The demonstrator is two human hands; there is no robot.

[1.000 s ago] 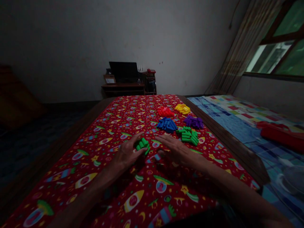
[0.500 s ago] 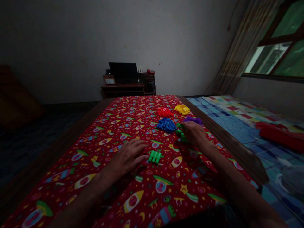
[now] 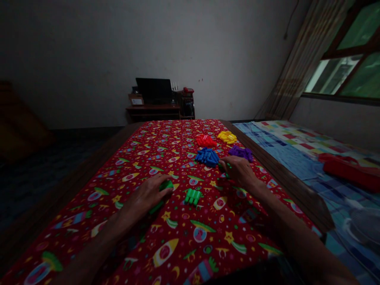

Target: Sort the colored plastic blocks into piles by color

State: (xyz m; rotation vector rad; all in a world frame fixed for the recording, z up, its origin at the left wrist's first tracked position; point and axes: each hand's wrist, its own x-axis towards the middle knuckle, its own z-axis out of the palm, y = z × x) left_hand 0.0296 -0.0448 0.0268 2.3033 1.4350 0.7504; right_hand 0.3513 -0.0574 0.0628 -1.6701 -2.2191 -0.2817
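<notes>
My left hand [image 3: 145, 196] rests low over the cloth, its thumb and fingers curved around green plastic sticks [image 3: 166, 185]; how many is hidden. To its right lies a short row of green plastic sticks [image 3: 192, 196], side by side and apart from both hands. My right hand [image 3: 239, 169] reaches further forward, fingers bent down and closed on more green sticks, largely covered by the hand. Just left of those fingers is a pile of blue sticks [image 3: 208, 157]. Purple sticks [image 3: 241, 152] lie right behind the right hand.
A red patterned cloth [image 3: 166, 249] covers the long table. Further back sit piles of red sticks [image 3: 205, 140] and yellow sticks [image 3: 227, 137]. Beyond the table a monitor [image 3: 154, 91] stands on a desk. At right are a bed, a red bag [image 3: 352, 170] and a fan [image 3: 365, 223].
My left hand has drawn back to the left, and green sticks now show under it. My right hand has shifted slightly and covers more of the green sticks there.
</notes>
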